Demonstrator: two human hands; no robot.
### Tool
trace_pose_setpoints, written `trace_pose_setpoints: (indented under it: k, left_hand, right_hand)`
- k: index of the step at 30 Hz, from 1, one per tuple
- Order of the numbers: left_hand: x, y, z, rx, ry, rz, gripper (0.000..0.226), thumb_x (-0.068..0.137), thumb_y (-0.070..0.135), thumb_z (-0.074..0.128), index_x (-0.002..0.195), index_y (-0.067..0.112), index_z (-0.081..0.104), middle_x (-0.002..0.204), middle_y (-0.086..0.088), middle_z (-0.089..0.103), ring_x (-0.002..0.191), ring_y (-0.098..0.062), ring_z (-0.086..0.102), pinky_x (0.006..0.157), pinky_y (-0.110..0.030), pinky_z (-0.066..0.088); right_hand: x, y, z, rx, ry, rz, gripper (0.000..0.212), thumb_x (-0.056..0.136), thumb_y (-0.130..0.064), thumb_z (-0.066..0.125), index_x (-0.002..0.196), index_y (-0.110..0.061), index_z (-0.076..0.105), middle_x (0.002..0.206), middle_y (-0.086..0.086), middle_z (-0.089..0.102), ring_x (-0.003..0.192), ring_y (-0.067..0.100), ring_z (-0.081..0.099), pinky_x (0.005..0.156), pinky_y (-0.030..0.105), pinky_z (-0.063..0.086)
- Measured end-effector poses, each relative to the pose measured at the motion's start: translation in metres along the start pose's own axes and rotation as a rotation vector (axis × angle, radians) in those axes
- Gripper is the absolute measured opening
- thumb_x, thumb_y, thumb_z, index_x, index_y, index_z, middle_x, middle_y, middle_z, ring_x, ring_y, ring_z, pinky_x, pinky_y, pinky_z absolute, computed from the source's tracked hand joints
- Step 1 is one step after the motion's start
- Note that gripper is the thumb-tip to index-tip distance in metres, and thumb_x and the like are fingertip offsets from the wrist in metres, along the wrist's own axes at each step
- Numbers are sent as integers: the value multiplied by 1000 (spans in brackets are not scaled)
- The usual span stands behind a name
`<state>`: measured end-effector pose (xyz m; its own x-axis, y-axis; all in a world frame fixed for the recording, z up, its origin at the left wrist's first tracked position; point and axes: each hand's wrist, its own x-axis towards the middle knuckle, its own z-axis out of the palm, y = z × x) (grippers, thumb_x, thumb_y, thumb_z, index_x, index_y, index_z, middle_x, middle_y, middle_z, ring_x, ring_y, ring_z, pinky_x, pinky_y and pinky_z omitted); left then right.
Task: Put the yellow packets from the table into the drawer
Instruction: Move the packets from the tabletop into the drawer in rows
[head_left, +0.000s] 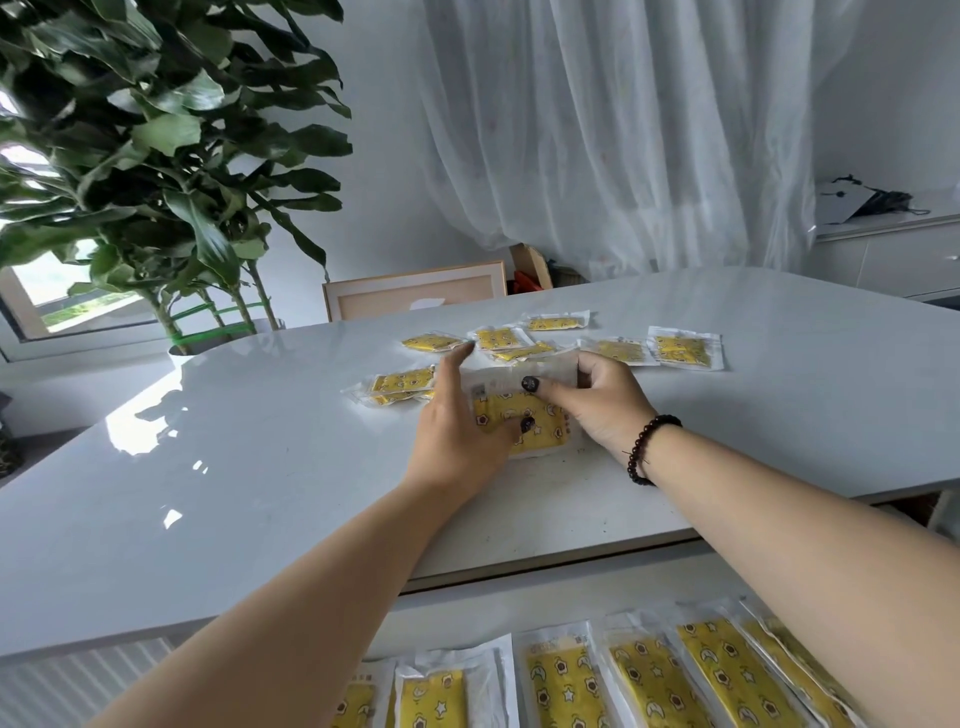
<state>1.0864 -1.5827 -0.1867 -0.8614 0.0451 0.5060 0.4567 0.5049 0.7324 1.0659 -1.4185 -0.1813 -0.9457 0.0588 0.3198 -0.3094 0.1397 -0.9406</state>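
A yellow packet (524, 415) in clear wrap lies on the white table (260, 467) between my two hands. My right hand (597, 405) grips its right side, thumb on top and fingers curled over the far edge. My left hand (457, 431) touches its left side with straight fingers and the thumb on the packet. Several more yellow packets (680, 349) lie scattered behind, and two (400, 384) sit left of my left hand. Below the table edge, the open drawer (467, 613) holds a row of yellow packets (644, 675).
A big leafy plant (156, 156) stands beyond the table's far left corner. A framed board (415, 291) leans behind the table under a white curtain (623, 130). A white cabinet (893, 249) stands at the far right.
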Motion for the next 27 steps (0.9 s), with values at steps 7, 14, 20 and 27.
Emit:
trace_pose_setpoints:
  k: [7,14,20,27]
  left_hand:
    - [8,-6,-6,-476,297,-308,70,70,7,83,127,23,46,114,0,60,89,-6,64,80,-30,57]
    - [21,-26,-21,-662,547,-574,112,72,16,82,153,33,6,145,2,39,122,-19,53,104,-41,44]
    - [16,-17,-18,-664,472,-459,83,78,10,77,146,35,36,130,2,51,108,-15,61,90,-28,52]
    - [17,-22,-18,-609,426,-444,24,81,15,75,93,35,70,115,-8,67,79,-16,62,68,-21,49]
  right_hand:
    - [6,2,3,-77,263,-46,5,88,-20,63,90,-16,63,78,-7,59,78,13,57,67,18,45]
    - [-8,4,17,-868,-293,-148,65,64,-69,68,113,-28,62,113,-5,49,113,11,41,102,30,36]
    - [-6,6,17,-785,-262,-177,38,71,-54,73,99,-28,67,99,-8,44,112,17,47,97,32,41]
    - [-4,0,13,-1054,-204,43,77,76,-73,50,142,-37,35,151,3,30,139,28,25,111,40,27]
